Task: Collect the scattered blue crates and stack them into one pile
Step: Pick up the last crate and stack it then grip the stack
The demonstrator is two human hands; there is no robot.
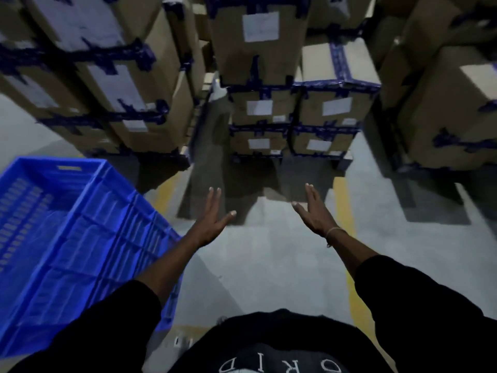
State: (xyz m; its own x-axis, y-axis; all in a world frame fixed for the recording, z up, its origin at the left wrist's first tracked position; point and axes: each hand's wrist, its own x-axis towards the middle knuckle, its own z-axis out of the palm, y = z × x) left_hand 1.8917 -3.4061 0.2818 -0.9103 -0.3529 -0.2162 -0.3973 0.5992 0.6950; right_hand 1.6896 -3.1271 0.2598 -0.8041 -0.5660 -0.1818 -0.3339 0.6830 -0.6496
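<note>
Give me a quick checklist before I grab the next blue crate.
1. Left hand free: ok, fingers straight, holding nothing.
2. Right hand free: ok, open, empty.
3. Blue crate within reach: ok, beside the left forearm.
4. Crate empty: cannot tell, its inside is only partly visible.
5. Floor ahead unobstructed: ok up to the stacked cardboard boxes.
6. Other crates located: not ok, only this blue stack shows.

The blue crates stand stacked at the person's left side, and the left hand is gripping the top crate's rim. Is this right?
Not quite. The blue crates do stand stacked at the left, but the head view shows the left hand open in the air, fingers straight, holding nothing.
</note>
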